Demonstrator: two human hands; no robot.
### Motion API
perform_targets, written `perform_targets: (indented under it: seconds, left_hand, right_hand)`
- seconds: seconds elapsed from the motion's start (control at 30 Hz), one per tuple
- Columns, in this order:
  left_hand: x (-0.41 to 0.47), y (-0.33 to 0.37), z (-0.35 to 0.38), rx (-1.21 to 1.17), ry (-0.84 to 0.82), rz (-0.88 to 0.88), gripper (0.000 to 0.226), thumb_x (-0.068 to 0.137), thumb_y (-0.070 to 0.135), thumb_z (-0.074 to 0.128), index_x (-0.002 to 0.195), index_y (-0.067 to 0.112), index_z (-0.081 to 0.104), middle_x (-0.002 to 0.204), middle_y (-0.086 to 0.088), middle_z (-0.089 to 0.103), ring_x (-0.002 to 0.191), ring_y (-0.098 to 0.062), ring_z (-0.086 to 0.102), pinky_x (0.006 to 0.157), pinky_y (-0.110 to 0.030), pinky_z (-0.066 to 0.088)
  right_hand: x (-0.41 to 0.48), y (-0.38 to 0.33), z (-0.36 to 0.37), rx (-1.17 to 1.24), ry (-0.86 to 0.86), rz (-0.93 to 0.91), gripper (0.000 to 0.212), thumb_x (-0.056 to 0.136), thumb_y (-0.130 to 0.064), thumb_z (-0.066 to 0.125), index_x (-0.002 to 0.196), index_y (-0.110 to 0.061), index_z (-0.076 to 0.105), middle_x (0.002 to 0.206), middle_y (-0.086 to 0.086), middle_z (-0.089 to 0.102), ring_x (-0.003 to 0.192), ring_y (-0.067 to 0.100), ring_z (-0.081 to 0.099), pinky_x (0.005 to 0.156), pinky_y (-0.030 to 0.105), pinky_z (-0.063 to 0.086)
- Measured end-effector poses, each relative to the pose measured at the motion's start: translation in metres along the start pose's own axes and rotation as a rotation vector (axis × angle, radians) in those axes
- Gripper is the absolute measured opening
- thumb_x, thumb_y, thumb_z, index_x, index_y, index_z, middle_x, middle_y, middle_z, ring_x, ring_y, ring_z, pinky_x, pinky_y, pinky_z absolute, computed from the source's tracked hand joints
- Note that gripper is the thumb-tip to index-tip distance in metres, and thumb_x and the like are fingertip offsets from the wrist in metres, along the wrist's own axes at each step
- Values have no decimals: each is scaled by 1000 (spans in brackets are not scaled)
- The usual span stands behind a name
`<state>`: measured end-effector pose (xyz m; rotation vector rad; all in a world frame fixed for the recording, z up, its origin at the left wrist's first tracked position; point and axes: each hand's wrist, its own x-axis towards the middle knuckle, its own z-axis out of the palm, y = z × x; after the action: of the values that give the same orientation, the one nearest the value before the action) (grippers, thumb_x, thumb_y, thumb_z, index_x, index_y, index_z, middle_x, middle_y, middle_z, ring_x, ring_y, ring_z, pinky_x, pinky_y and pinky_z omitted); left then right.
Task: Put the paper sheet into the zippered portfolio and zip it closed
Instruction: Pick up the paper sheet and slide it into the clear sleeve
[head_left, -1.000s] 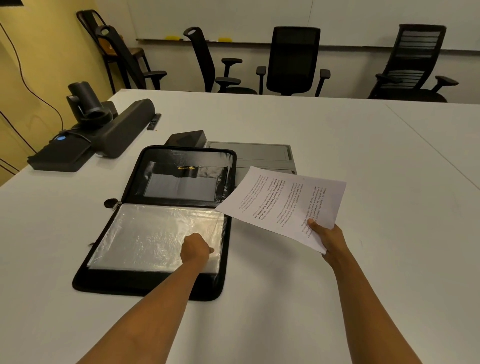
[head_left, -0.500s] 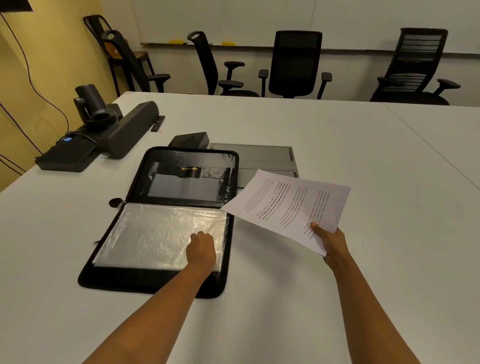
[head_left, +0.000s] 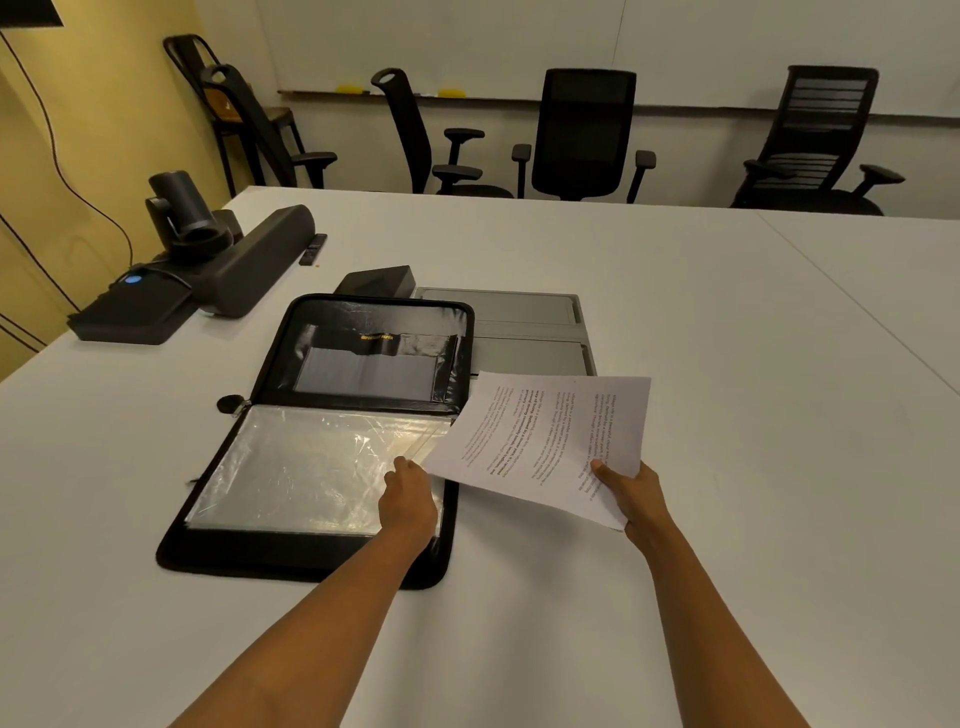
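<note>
The black zippered portfolio (head_left: 317, 545) is laid open on the white table (head_left: 727, 338), nearer its left edge, and the left hand (head_left: 408, 501) is rested on the shiny plastic sleeve (head_left: 306, 467) inside, fingers curled at the sleeve's right edge. The paper sheet (head_left: 540, 441) is pinched by the right hand (head_left: 631, 493) and held just above the portfolio's right side. Behind the portfolio a grey tray (head_left: 519, 325) and a small black box (head_left: 376, 280) are set, and a camera (head_left: 179, 215) and speaker bar (head_left: 254, 260) are kept near the far left corner.

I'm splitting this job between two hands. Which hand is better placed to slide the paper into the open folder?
The right hand: it already pinches the paper, whose far corner overlaps the folder. The left hand rests on the clear sleeve, ready to steady it.
</note>
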<state>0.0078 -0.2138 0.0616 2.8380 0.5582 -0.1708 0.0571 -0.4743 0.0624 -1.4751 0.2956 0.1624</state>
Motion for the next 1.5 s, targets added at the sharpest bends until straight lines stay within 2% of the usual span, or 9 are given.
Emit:
perform_targets:
  seconds: [0.13, 0.23, 0.5, 0.7, 0.9, 1.0, 1.17, 1.33, 1.5]
  left_hand:
    - [-1, 3, -1, -75, -11, -13, 45, 91, 6, 56, 132, 1, 40, 132, -13, 42, 116, -23, 53, 94, -28, 48]
    - [-3, 4, 1, -97, -14, 2, 41, 92, 6, 53, 130, 0, 40, 130, -14, 44, 114, -24, 54, 94, -29, 48]
    - [-6, 11, 3, 20, -101, -5, 38, 94, 16, 51, 129, 3, 44, 129, -12, 44, 115, -24, 50, 95, -32, 47]
    - [5, 16, 2, 240, -195, 15, 32, 94, 23, 44, 124, 12, 50, 130, -8, 50, 123, -23, 45, 105, -34, 33]
    - [30, 12, -11, 210, -370, 25, 36, 96, 20, 39, 128, 9, 48, 133, -9, 50, 123, -26, 47, 104, -36, 35]
    - [31, 7, 0, 196, -315, 22, 37, 96, 21, 41, 130, 7, 45, 134, -10, 47, 124, -26, 45, 105, -36, 36]
    - [39, -1, 14, 151, -185, 107, 35, 95, 14, 40, 129, 5, 43, 134, -10, 43, 120, -24, 45, 103, -36, 35]
    - [58, 2, 17, 192, -162, 196, 45, 94, 13, 44, 137, 6, 33, 147, -9, 31, 128, -23, 39, 106, -37, 33]
    - [82, 11, 15, 214, -167, 179, 51, 93, 11, 44, 141, 5, 29, 150, -9, 26, 133, -25, 35, 111, -40, 29]
  right_hand:
    - [-6, 10, 9, -19, -56, -10, 28, 85, -8, 63, 110, -13, 53, 96, 4, 65, 80, 20, 66, 56, 20, 58]
    - [-12, 18, 16, -7, -86, 12, 27, 84, -9, 65, 109, -14, 54, 93, 1, 67, 80, 20, 67, 55, 19, 57]
    - [-19, 36, 11, -42, -173, 104, 33, 81, -10, 69, 108, -21, 54, 99, 2, 67, 87, 24, 67, 62, 27, 60]
    - [-18, 40, -2, -72, -231, 172, 39, 79, -6, 70, 113, -17, 54, 102, 4, 66, 90, 24, 66, 64, 28, 60]
    - [-10, 38, -12, -57, -293, 209, 40, 75, -2, 72, 110, -16, 58, 104, 8, 68, 91, 26, 67, 65, 30, 60]
    - [-5, 38, -12, -147, -344, 207, 43, 75, -5, 73, 113, -15, 58, 104, 6, 67, 91, 24, 67, 67, 28, 60]
    - [2, 42, -14, -177, -360, 226, 37, 75, -6, 74, 102, -26, 59, 101, 3, 67, 85, 20, 68, 62, 23, 57]
    - [13, 42, -18, -186, -377, 243, 41, 74, -8, 74, 109, -22, 59, 103, 5, 68, 86, 22, 70, 65, 27, 58]
    - [24, 39, -20, -209, -392, 263, 36, 75, -9, 74, 104, -26, 60, 100, 3, 69, 81, 20, 71, 63, 25, 57]
